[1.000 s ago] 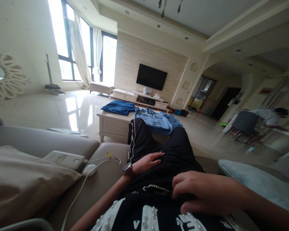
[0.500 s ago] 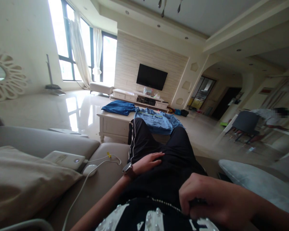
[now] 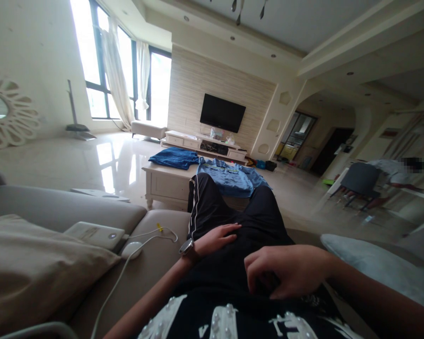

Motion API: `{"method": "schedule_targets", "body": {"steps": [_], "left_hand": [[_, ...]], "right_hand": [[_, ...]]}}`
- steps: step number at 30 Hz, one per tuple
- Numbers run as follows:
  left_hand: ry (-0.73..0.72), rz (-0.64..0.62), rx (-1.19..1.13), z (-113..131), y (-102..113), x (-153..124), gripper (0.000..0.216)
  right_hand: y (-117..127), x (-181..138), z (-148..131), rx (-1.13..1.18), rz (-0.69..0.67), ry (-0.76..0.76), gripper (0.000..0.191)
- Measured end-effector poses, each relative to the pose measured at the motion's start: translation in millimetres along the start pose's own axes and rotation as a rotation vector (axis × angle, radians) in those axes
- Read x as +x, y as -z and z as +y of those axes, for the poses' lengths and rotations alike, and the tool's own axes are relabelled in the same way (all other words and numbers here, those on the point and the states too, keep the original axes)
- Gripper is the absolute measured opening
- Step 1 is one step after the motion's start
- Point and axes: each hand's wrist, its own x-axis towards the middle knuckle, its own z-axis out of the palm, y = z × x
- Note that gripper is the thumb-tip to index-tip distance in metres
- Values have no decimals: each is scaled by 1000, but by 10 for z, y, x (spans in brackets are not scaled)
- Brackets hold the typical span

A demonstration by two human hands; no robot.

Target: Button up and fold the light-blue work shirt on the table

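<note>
My left hand (image 3: 219,238), with a round watch (image 3: 186,247) on its wrist, lies flat on the lap of my black trousers (image 3: 229,209), fingers stretched out. My right hand (image 3: 281,270) is in front of my belly, just above the black shirt (image 3: 198,313) with white pearled lettering. Its fingers are loosely curled inward, and I see nothing in them. Beyond my knees, a light blue denim shirt (image 3: 226,179) is spread on a cream coffee table (image 3: 167,183). Blue jeans (image 3: 175,157) lie folded to the left of it.
On the sofa (image 3: 166,219) at left are a white box-shaped device (image 3: 95,234), a white cable (image 3: 115,273) and a beige cushion (image 3: 38,263). A pale cushion (image 3: 378,263) lies at right. Far right, a person (image 3: 388,169) sits on a dark chair (image 3: 360,179). A television (image 3: 222,113) hangs ahead.
My right hand has moved up and left, away from the shirt hem. The shirt front has dropped, hiding the beaded edge seen before. My left hand has stayed still.
</note>
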Motion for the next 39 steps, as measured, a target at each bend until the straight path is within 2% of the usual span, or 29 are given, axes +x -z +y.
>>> {"method": "schedule_targets", "body": {"steps": [3,5,9,10,11,13,15,17,20,23,27,33,37,39], "left_hand": [[-3,6,-5,15,-3,2,60],[-3,10,-5,28,-7,1,59],[2,20,-10,55,-10,-10,60],[2,21,-10,58,-8,-13,60],[1,19,-8,59,-7,-15,60],[3,13,0,57,-3,-14,60],[9,9,6,53,1,-12,60],[12,10,4,57,4,-11,59],[12,9,-4,73,10,-13,60],[15,4,-6,80,12,-14,61],[4,7,-4,46,6,-9,62],[-2,16,-16,25,4,-12,59],[15,17,-19,74,8,-26,59],[17,15,-15,87,7,-27,60]], "right_hand": [[-40,77,-53,-141,39,12,13],[-95,133,-71,-247,120,-10,9],[-199,186,-88,-483,472,-153,13],[-214,173,-107,-491,520,-170,15],[-223,148,-138,-466,523,-172,14],[-235,76,-228,-356,426,-156,4],[-250,1,-327,-258,327,-170,15],[-274,-43,-397,-235,307,-222,29],[-304,-33,-425,-271,296,-260,24],[-290,22,-405,-268,237,-178,11],[-242,47,-405,-226,206,-63,13],[-296,-107,-548,-101,304,-28,5],[-323,-182,-581,80,209,72,12],[-301,-151,-524,191,213,54,18]]}}
